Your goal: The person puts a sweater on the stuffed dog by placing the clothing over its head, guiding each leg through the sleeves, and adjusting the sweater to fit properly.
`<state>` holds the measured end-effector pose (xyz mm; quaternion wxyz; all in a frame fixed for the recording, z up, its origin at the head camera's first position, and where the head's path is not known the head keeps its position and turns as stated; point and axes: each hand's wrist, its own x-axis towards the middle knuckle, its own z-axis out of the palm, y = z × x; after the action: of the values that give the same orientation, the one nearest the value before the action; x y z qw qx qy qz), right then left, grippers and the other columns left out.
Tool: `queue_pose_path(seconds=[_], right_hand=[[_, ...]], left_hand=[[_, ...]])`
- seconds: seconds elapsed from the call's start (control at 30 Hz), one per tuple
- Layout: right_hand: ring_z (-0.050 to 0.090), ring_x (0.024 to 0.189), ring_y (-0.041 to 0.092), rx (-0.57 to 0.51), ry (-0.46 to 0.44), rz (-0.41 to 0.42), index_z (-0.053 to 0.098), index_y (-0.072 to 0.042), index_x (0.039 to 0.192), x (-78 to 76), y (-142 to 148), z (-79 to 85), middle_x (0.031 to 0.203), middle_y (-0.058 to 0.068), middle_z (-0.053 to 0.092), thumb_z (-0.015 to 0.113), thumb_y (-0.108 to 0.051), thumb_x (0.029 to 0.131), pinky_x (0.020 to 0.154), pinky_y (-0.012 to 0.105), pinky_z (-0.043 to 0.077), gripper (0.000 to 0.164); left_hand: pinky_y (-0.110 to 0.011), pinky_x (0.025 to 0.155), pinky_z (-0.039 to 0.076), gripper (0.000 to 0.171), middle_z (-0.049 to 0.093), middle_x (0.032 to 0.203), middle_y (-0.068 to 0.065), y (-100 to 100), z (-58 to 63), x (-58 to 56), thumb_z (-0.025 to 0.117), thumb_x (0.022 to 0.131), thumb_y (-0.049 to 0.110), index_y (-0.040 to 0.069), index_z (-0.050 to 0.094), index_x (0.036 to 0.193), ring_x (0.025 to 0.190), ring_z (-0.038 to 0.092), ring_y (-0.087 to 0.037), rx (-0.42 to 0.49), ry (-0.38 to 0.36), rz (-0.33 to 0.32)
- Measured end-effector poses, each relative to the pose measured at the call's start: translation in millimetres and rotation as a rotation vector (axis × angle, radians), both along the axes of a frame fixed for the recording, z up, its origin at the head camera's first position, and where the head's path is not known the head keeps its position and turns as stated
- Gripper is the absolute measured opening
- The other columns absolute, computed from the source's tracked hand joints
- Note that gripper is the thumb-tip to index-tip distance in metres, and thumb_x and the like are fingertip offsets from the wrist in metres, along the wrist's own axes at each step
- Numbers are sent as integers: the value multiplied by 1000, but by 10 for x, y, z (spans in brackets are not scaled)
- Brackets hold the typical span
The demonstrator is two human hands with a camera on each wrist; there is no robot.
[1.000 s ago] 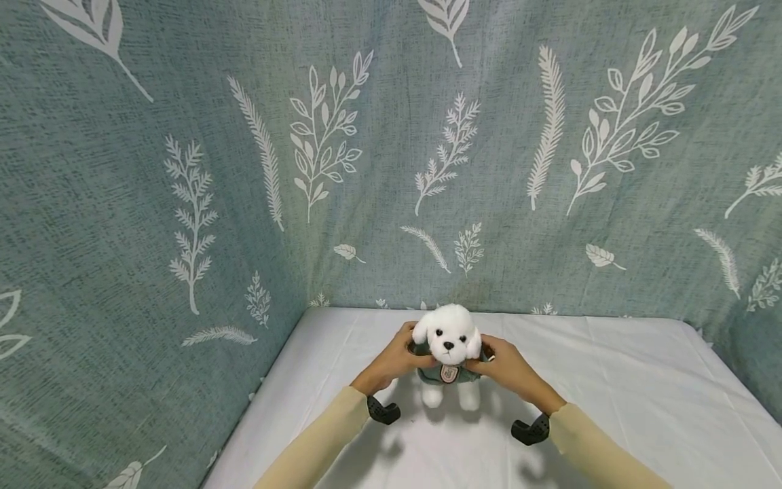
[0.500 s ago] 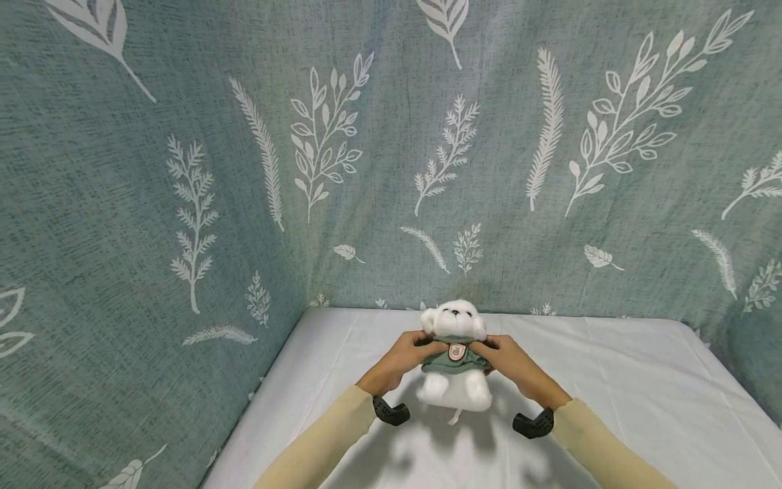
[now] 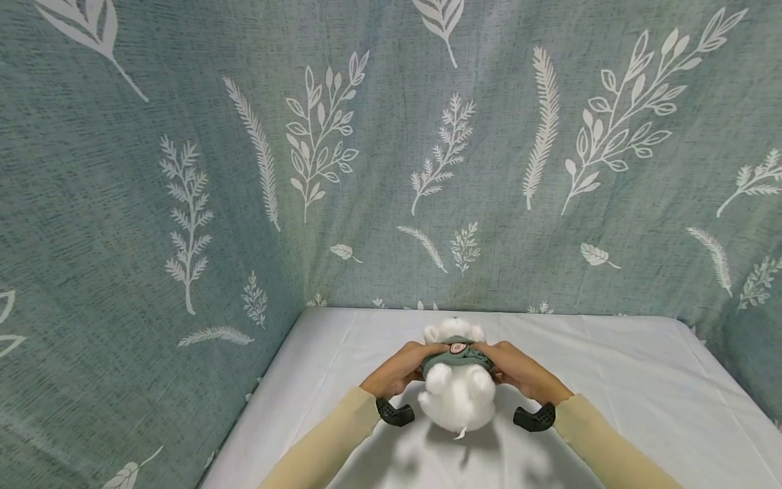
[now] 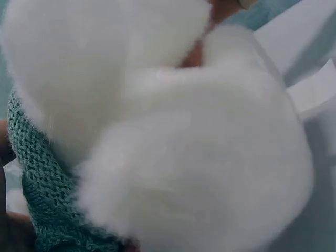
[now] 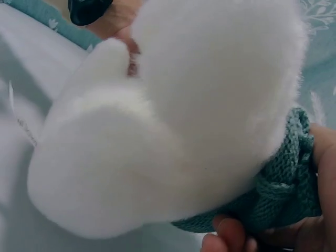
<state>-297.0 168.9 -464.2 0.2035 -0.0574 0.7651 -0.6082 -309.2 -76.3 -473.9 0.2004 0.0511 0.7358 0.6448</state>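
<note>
A white plush dog (image 3: 458,401) in a green knitted sweater (image 3: 451,360) is tipped back, its underside and hind end towards me and its head at the far side. My left hand (image 3: 400,367) grips the sweater from the left, thumb on the front beside a round badge (image 3: 457,348). From the right, my right hand (image 3: 519,367) holds it the same way. White fur (image 4: 210,147) fills most of the left wrist view. Curled fingers (image 5: 231,236) press against the knit in the right wrist view. The dog's eyes are hidden.
A white-covered table (image 3: 611,367) lies beneath, with the toy's shadow on it. Green curtains (image 3: 366,170) with white leaf prints stand behind and at both sides. A small white tag (image 3: 461,433) hangs from the dog's rear.
The dog was upright facing me. Both hands have tipped it backward, so its face has turned up and away and its hind end has swung towards me. Both thumbs stay on the sweater.
</note>
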Motion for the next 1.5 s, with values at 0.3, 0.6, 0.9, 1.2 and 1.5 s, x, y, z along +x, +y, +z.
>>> queue_pose_path(seconds=[0.3,0.6,0.9,1.2,1.5], right_hand=[[42,57,10,-21,-73,5,54,-18,68,2,12,-92,59,-3,39,58,-45,102,65,31,46,44],[48,57,9,-72,-103,39,54,-19,67,-12,40,-155,56,-6,40,58,-44,102,66,30,52,44],[53,60,9,-89,-131,32,67,-12,83,-34,33,-225,65,-4,55,57,-45,103,63,28,51,40],[53,60,10,-91,-157,-17,68,-6,96,-42,4,-289,75,1,58,54,-45,104,58,26,51,42],[53,61,13,-34,-143,-45,63,-8,96,-15,25,-280,75,3,55,54,-52,103,59,29,51,45]], left_hand=[[-31,67,56,45,74,91,-6,31,-97,0,74,89,50,7,76,101,76,68,-16,-15,-73,21],[-37,76,59,51,73,102,-9,33,-156,-21,72,91,53,5,74,111,87,70,-20,-18,-92,-3],[-38,82,57,54,70,110,-11,3,-213,-7,71,93,52,3,73,116,95,68,-22,15,-120,-29],[-43,90,55,53,67,117,-12,10,-285,-35,71,94,47,0,71,118,105,66,-25,21,-128,-29],[-40,86,56,50,70,108,-9,-42,-250,-36,68,95,49,1,75,109,97,66,-21,-42,-61,-71]])
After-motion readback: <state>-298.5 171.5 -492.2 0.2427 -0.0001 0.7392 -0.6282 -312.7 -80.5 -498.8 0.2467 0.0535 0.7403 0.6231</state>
